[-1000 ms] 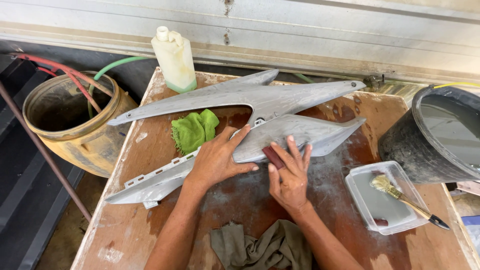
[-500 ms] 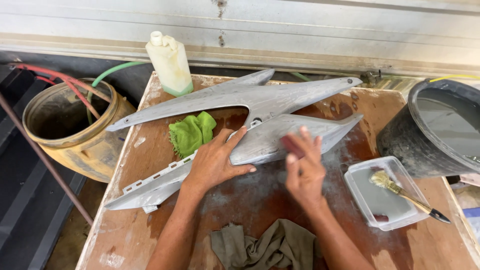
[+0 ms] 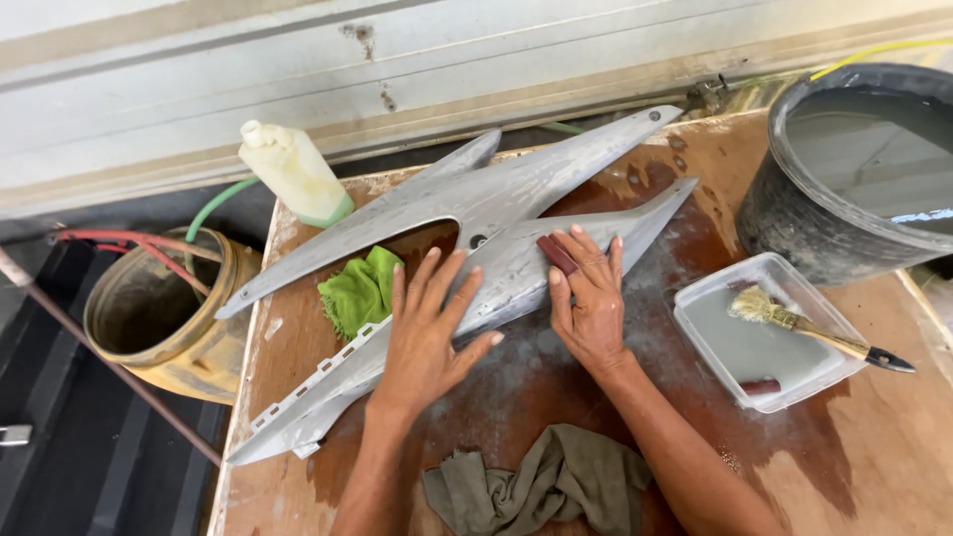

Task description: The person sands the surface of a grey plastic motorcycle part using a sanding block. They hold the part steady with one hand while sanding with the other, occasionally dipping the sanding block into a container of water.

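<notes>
A long grey plastic body panel (image 3: 516,258) lies across the wet wooden table (image 3: 874,457). A second grey panel (image 3: 476,199) lies just behind it. My left hand (image 3: 427,337) lies flat on the near panel with fingers spread, pinning it down. My right hand (image 3: 591,298) presses a small dark red piece of sandpaper (image 3: 556,254) against the same panel, fingers laid over it.
A green cloth (image 3: 359,291) sits between the panels. An olive rag (image 3: 541,484) lies at the near edge. A clear tray (image 3: 759,342) holds water and a brush (image 3: 809,330). A black bucket (image 3: 854,159) stands right, a plastic bottle (image 3: 293,174) behind, a yellow drum (image 3: 164,313) left.
My right hand has slid the sandpaper back and forth along the near panel. My left fingers have spread flatter. The view has tilted and shifted.
</notes>
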